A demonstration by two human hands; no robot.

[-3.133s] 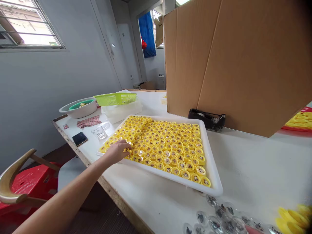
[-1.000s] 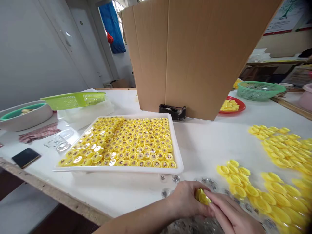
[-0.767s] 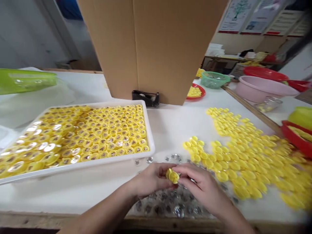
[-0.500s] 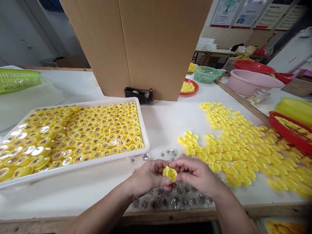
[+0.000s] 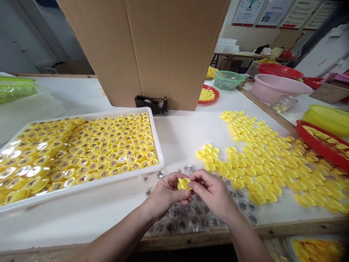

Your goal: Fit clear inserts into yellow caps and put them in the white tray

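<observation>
Between my hands, above the front of the table, is a small round yellow plastic piece point(image 5: 184, 183) with a raised rim. My left hand point(image 5: 168, 192) pinches it from the left, thumb in front. The fingertips of my right hand point(image 5: 209, 188) are closed at its right edge; whether they also hold a smaller part cannot be seen. Beneath both hands lie many clear domed discs point(image 5: 195, 222) with dark printed figures, partly covered by the hands. Loose yellow pieces point(image 5: 253, 163) spread over the table to the right.
On the left, a white tray point(image 5: 161, 160) holds rows of yellow pieces with printed faces. A black tape dispenser point(image 5: 151, 105) stands before a tall cardboard box point(image 5: 152, 51). Red plates, a green basket point(image 5: 229, 80) and a pink basin point(image 5: 279, 87) stand toward the right.
Both hands have risen slightly in view with the yellow piece between them. My right fingers have come over its right edge. The camera view has shifted a little.
</observation>
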